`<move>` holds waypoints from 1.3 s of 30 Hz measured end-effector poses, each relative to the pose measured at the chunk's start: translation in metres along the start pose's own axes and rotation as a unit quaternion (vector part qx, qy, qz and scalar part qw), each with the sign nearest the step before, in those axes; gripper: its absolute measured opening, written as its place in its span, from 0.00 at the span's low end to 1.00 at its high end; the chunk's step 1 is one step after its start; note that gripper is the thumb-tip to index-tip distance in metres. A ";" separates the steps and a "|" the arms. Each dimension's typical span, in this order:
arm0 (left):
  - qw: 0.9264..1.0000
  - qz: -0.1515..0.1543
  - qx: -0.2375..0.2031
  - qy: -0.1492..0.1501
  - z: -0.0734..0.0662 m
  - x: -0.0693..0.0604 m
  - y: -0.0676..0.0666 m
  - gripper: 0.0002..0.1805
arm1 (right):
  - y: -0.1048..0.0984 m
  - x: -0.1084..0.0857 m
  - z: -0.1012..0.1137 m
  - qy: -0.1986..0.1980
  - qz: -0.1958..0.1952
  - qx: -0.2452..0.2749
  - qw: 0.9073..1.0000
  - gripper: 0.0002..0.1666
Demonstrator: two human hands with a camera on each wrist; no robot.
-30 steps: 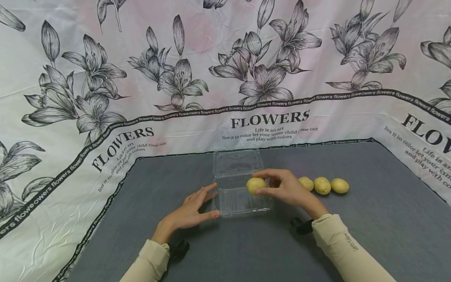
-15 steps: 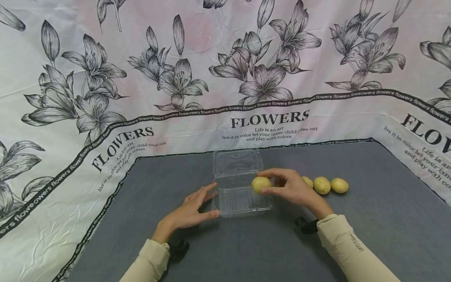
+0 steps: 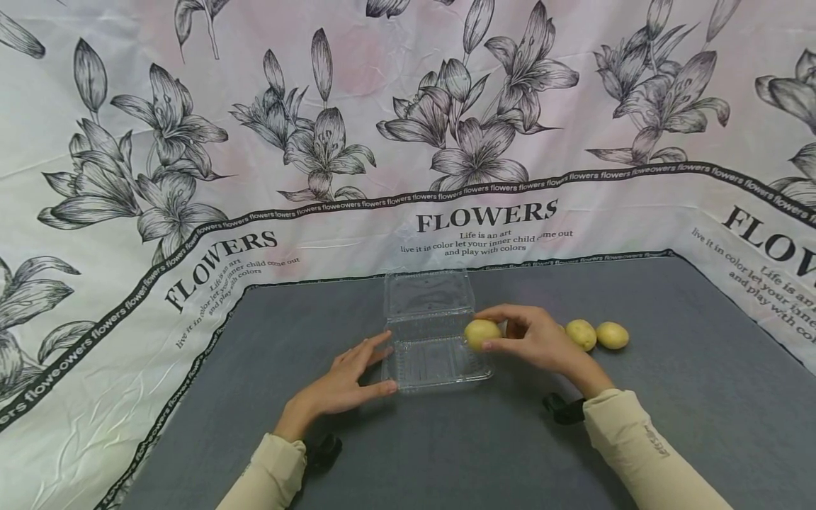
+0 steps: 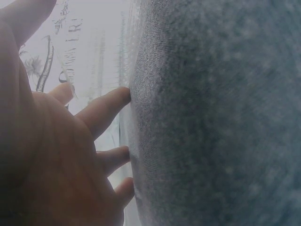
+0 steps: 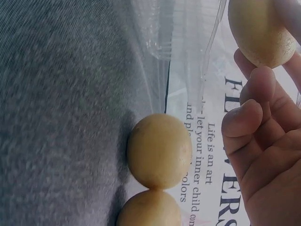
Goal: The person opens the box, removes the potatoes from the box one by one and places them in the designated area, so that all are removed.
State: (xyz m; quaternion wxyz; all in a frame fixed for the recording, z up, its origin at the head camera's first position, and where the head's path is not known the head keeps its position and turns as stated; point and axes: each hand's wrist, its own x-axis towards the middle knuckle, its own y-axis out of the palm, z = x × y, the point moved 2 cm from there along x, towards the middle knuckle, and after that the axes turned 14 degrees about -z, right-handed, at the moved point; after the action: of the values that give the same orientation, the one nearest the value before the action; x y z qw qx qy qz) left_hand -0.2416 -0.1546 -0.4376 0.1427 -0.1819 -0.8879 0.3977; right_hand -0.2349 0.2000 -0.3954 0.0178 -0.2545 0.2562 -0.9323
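A small yellow potato (image 3: 481, 335) is pinched between the thumb and fingers of my right hand (image 3: 538, 345), raised at the right side of a clear plastic clamshell box (image 3: 423, 365). The right wrist view shows this held potato (image 5: 263, 33) with some rough, brownish skin. The box lies with its lid (image 3: 428, 292) thrown back, and I see nothing inside it. My left hand (image 3: 341, 382) rests at the box's left side, fingers spread and fairly straight, fingertips at its edge. In the left wrist view the left hand (image 4: 61, 155) holds nothing.
To the right of my right hand, more potatoes (image 3: 581, 335) sit in a row on the grey tabletop (image 3: 446, 453); one is mostly hidden behind the hand. A white flower-printed cloth (image 3: 344, 241) rises behind the table and along both sides.
My right hand has drifted a little to the right with the potato, from over the box toward its right edge. The left hand and the box have stayed put.
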 end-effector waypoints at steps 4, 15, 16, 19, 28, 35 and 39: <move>1.000 0.000 -0.002 0.000 0.000 0.000 0.000 0.50 | -0.002 -0.001 -0.003 -0.010 -0.007 0.012 1.000 0.26; 1.000 -0.001 -0.004 0.003 -0.001 0.000 -0.001 0.50 | -0.011 -0.008 -0.014 -0.009 -0.017 0.011 1.000 0.25; 1.000 -0.001 -0.003 0.002 -0.001 0.000 -0.001 0.50 | -0.012 -0.008 -0.015 -0.009 -0.018 0.009 1.000 0.25; 1.000 -0.001 -0.002 0.002 0.000 0.000 -0.001 0.50 | -0.015 -0.010 -0.016 -0.006 -0.019 0.006 1.000 0.25; 1.000 -0.001 -0.003 0.004 0.000 0.000 -0.001 0.50 | -0.024 -0.015 -0.019 0.013 -0.021 -0.009 1.000 0.25; 1.000 -0.001 -0.002 0.007 0.000 0.000 -0.001 0.50 | -0.031 -0.019 -0.024 0.025 -0.028 -0.023 0.999 0.25; 1.000 -0.002 -0.003 0.008 0.000 -0.001 -0.001 0.50 | -0.034 -0.020 -0.029 0.018 -0.032 -0.023 0.999 0.24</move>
State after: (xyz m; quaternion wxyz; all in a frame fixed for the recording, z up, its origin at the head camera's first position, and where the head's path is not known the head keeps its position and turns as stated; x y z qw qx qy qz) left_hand -0.2412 -0.1556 -0.4366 0.1504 -0.1840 -0.8882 0.3932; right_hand -0.2279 0.2466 -0.4091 -0.0223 -0.2461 0.2696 -0.9307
